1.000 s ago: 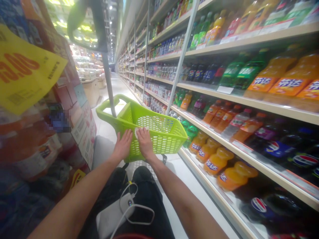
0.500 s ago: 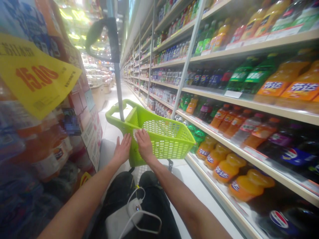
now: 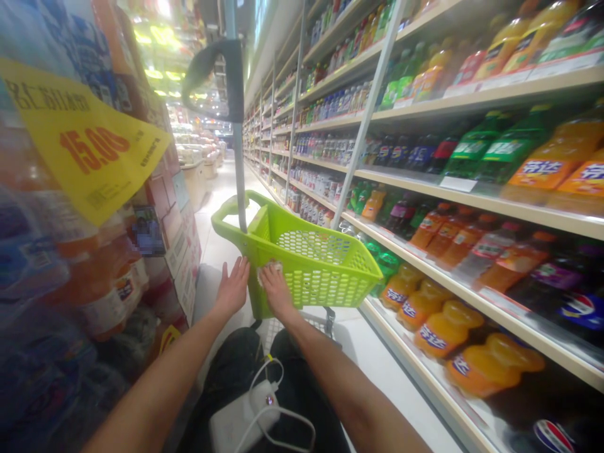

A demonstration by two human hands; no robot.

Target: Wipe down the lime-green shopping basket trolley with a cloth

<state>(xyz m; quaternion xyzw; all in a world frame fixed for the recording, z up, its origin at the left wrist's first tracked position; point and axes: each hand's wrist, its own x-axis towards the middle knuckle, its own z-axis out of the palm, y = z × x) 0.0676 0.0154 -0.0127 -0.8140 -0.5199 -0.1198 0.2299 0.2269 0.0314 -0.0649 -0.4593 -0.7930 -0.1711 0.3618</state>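
Observation:
A lime-green plastic shopping basket (image 3: 325, 286) with perforated sides and a tall handle pole (image 3: 239, 163) stands in front of me on a wheeled frame. My left hand (image 3: 233, 286) is flat against the basket's solid near end, its fingers stretched out and thumb apart. Slightly to the right, my right hand (image 3: 277, 290) presses a crumpled white tissue (image 3: 275, 263) onto the basket's side. Most of the tissue is hidden under the fingers. On my lap lies a white power bank (image 3: 231, 420) with a white cable.
Shelves (image 3: 472, 195) of bottled drinks run along the right side. To the left, stacked goods and boxes (image 3: 177, 251) stand close, with a yellow price sign (image 3: 89, 145) reading 15.00. The pale floor aisle (image 3: 221, 195) stretches ahead.
The view has shifted, so the whole scene sits a little further right. My right hand and the tissue have slid slightly down the basket's side. My left hand stays against the basket.

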